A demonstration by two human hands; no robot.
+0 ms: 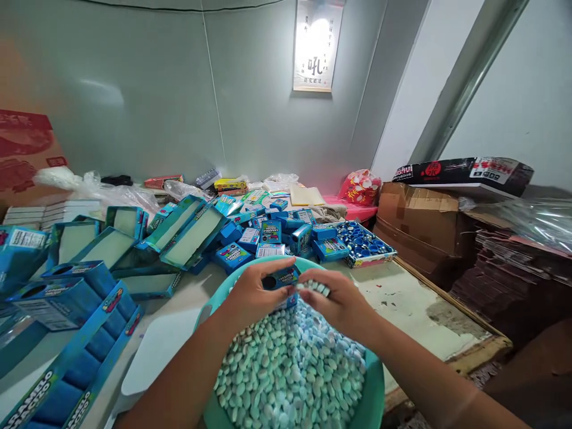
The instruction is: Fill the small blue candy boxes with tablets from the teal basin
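Note:
My left hand [250, 295] is closed round a small blue printed candy box [285, 279], held above the near side of a green basin [376, 390]. Pale oval candies [290, 369] heap up inside the basin. My right hand [342, 298] is curled round a small handful of the same candies [313, 288], its fingertips touching the right end of the box. The fingers partly cover that end, so whether candies pass into it is hidden. Behind the basin lies a loose pile of similar blue boxes [271, 232].
Blue display trays [192, 235] and larger blue boxes [58, 301] crowd the left side. A white lid-like panel [156, 351] lies beside the basin. At right stand a tray of round blue items [364, 241], a brown carton [415, 220] and stacked flat cardboard [504, 268].

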